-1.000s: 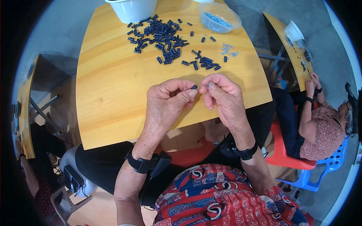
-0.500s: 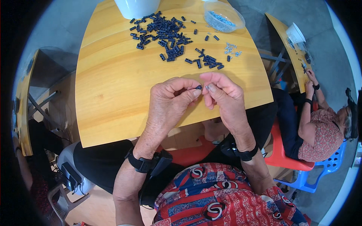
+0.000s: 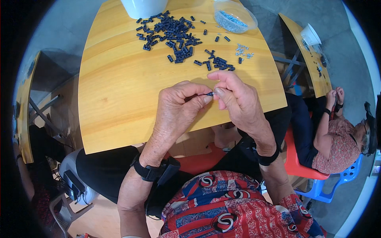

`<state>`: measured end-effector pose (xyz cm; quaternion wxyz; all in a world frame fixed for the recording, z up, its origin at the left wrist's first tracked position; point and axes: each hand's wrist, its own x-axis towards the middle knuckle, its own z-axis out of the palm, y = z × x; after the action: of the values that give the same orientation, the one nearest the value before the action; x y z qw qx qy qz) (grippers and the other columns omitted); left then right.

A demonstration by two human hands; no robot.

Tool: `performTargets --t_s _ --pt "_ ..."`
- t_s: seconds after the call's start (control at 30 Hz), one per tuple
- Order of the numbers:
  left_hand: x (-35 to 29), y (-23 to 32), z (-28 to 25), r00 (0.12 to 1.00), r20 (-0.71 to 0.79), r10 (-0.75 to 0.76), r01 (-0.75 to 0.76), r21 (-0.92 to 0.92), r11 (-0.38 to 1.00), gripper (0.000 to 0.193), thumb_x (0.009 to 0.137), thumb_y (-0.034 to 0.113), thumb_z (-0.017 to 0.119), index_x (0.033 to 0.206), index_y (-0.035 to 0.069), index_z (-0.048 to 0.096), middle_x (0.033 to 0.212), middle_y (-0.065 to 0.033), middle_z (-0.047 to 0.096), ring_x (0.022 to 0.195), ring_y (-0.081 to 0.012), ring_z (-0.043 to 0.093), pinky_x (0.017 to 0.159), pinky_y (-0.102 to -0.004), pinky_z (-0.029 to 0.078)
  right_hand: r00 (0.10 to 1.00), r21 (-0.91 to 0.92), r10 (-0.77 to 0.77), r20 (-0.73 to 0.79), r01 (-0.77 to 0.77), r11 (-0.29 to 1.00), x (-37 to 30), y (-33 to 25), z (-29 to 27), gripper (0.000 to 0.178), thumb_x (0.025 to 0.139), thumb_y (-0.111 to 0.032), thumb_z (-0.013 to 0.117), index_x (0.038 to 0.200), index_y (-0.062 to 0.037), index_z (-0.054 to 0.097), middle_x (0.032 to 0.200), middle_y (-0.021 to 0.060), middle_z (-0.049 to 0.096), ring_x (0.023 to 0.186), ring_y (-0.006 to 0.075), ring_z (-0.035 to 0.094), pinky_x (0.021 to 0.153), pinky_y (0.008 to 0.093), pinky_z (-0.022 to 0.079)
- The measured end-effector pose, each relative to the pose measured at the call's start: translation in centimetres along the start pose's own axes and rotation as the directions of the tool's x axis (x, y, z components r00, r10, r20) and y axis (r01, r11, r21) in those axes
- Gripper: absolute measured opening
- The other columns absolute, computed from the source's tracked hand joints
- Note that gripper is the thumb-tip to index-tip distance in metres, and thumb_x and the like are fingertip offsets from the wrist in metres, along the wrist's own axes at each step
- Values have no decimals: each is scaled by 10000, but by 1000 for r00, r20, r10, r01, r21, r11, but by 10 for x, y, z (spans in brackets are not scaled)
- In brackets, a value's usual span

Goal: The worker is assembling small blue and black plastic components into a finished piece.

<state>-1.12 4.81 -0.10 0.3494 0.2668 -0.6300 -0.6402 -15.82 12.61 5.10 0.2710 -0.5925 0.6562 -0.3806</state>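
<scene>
My left hand [image 3: 176,106] pinches a small black plastic piece [image 3: 208,94] between thumb and fingertips, above the near part of the table. Right up against its end, my right hand [image 3: 240,99] holds a tiny silvery metal piece [image 3: 213,93] between thumb and finger. The metal piece is mostly hidden by the fingertips; it meets the black piece. Beyond the hands lies a small cluster of similar black pieces [image 3: 221,63]. Several loose silvery metal parts [image 3: 243,50] are scattered to its right.
A large heap of black pieces [image 3: 170,29] spreads over the far part of the wooden table [image 3: 115,95]. Behind it stands a white bucket [image 3: 145,8]. A clear plastic bowl [image 3: 251,24] of silvery parts sits far right. Another person [image 3: 337,135] works at a table on the right.
My right hand has brought the metal piece left against the end of the black piece, its wrist turning slightly. My left hand has stayed nearly in place.
</scene>
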Motion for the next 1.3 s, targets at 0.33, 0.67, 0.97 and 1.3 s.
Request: performTargets --t_s 0.33,0.67,0.97,1.3 --pt "0 1 0 999 3 38 -38 57 998 108 790 -17 702 895 6 711 761 -34 628 646 -75 579 586 -213 471 993 -237 -111 34 116 965 4 -2 -1 225 873 -75 514 1095 -40 521 874 220 620 837 411 616 695 465 488" --pt "0 -1 0 998 12 67 -68 96 993 99 787 -25 702 885 -7 706 761 -41 641 651 -78 589 589 -213 486 940 -360 -337 61 336 871 6 -2 1 155 816 -7 526 965 -28 491 822 196 594 746 400 600 600 449 477" --pt "0 -2 0 1000 -8 -3 3 85 996 80 796 -25 696 876 -17 700 746 -36 664 652 -75 598 593 -218 501 933 -427 -352 80 351 833 9 -2 8 140 809 -14 526 942 -31 487 776 173 571 685 388 590 568 449 464" --pt "1 8 -3 980 3 -197 196 -93 976 72 828 -4 675 897 -17 693 758 -45 674 656 -83 605 607 -219 512 989 -178 -146 -18 140 974 10 -5 4 170 854 -57 545 1020 -24 563 858 176 635 764 364 629 629 405 501"
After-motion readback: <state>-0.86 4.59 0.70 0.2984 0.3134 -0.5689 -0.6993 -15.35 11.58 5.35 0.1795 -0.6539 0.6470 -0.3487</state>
